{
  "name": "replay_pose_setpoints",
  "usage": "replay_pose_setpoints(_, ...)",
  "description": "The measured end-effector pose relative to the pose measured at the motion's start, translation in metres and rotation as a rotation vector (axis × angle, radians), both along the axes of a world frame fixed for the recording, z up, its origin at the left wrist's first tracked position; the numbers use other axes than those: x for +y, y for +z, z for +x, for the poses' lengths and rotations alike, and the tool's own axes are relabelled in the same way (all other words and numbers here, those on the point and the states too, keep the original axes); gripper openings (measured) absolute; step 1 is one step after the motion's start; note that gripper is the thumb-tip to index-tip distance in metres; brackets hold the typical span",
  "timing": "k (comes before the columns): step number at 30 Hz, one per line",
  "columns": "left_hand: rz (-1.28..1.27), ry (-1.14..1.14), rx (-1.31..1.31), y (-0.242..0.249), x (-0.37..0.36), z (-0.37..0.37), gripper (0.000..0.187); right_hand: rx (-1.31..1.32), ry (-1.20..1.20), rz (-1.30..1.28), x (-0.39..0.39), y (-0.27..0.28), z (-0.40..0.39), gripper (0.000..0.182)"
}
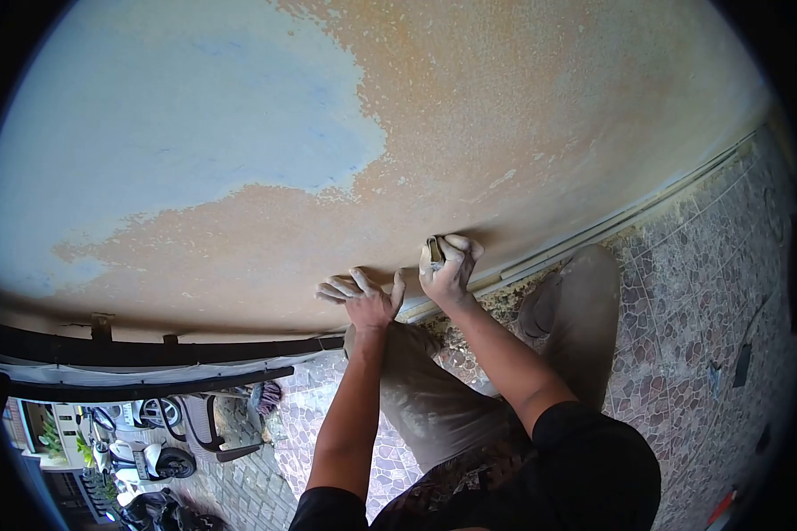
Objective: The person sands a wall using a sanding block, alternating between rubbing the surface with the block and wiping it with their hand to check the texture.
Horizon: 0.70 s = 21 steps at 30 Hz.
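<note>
The fingers point(462, 242) of the right hand point(448, 276) are curled closed around a small tool point(435, 251) and bear on the wall point(505, 97). The tool sits on the thumb side of that fist, at the side nearer the left hand point(370, 305); its pale rim and dark middle show, while the rest is hidden by the grip, so its full shape cannot be told. The fingers of the left hand are open and spread, with the fingertips against the wall and the thumb held out towards the right hand. The two hands are near each other but apart, and whitish dust coats the fingers of both.

Around the hands the wall is tan and mottled. A pale blue patch point(195, 106) covers its upper left part in the view, with a ragged, flaking edge, and small pale flecks dot the tan surface beyond it. A narrow strip point(584, 235) runs along the foot of the wall, just beside the right hand, and meets a floor point(682, 292) of irregular stone-patterned tiles, dusty in places.

The person's legs, in dusty trousers point(434, 389), are bent close to the wall below the hands, and both arms reach up from dark sleeves point(593, 460). At the lower left of the view stand a dark chair point(205, 429) and a white motorbike point(137, 460), with a crumpled cloth point(266, 397) near the chair.
</note>
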<state>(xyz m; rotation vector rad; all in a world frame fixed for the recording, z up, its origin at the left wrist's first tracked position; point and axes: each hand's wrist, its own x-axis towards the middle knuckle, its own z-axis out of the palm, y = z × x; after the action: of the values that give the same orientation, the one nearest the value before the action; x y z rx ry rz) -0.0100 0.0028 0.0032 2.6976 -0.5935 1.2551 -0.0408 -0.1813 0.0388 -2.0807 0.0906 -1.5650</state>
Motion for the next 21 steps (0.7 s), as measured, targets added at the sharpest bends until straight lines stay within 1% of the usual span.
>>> replay_pose_setpoints(1,0.012,0.009,0.000,0.001,0.000,0.003,0.129,0.092,0.003,-0.027,0.000,-0.016,0.000,0.030)
replay_pose_setpoints(3,0.003,0.000,-0.019,0.006,-0.005,0.004,0.128,0.081,-0.025,0.002,0.002,-0.009,0.001,0.031)
replay_pose_setpoints(5,0.009,0.002,-0.004,0.006,0.000,-0.001,0.127,0.104,-0.039,0.046,0.003,0.025,-0.002,0.032)
replay_pose_setpoints(6,0.019,0.002,0.004,0.005,0.001,0.001,0.126,-0.003,-0.064,0.079,-0.004,0.071,0.006,0.032)
replay_pose_setpoints(7,0.020,0.001,0.005,0.005,0.000,0.001,0.125,-0.116,-0.090,0.105,-0.008,0.096,0.012,0.032)
replay_pose_setpoints(8,0.020,-0.002,0.006,0.003,0.001,0.002,0.123,-0.117,-0.090,0.102,-0.008,0.096,0.011,0.032)
replay_pose_setpoints(10,0.001,-0.016,-0.015,0.003,-0.001,0.004,0.122,-0.125,-0.101,0.085,-0.008,0.093,0.013,0.031)
replay_pose_setpoints(11,-0.009,-0.023,-0.023,0.002,-0.002,0.003,0.120,-0.134,-0.100,0.075,-0.008,0.076,0.013,0.031)
replay_pose_setpoints(12,-0.012,0.043,0.049,-0.002,-0.001,0.000,0.117,-0.081,-0.097,0.042,-0.007,0.043,0.012,0.030)
replay_pose_setpoints(13,-0.017,0.041,0.048,-0.001,-0.001,-0.001,0.117,-0.030,-0.095,0.007,-0.006,0.018,0.009,0.030)
replay_pose_setpoints(14,-0.020,0.026,0.022,0.000,-0.002,0.001,0.115,-0.037,-0.099,-0.003,-0.008,0.005,0.006,0.030)
replay_pose_setpoints(16,-0.018,0.008,-0.004,0.002,-0.006,0.004,0.114,0.050,-0.031,-0.073,-0.006,0.002,0.000,0.029)
replay_pose_setpoints(17,-0.024,0.022,0.021,0.002,-0.007,0.005,0.115,0.053,-0.033,-0.064,-0.005,-0.002,0.002,0.029)
replay_pose_setpoints(19,-0.017,0.043,0.070,0.000,-0.001,0.004,0.117,-0.017,-0.077,0.032,-0.006,0.049,0.004,0.030)
replay_pose_setpoints(21,0.001,-0.019,0.018,-0.003,0.004,0.002,0.120,-0.144,-0.123,0.097,-0.016,0.110,0.014,0.030)
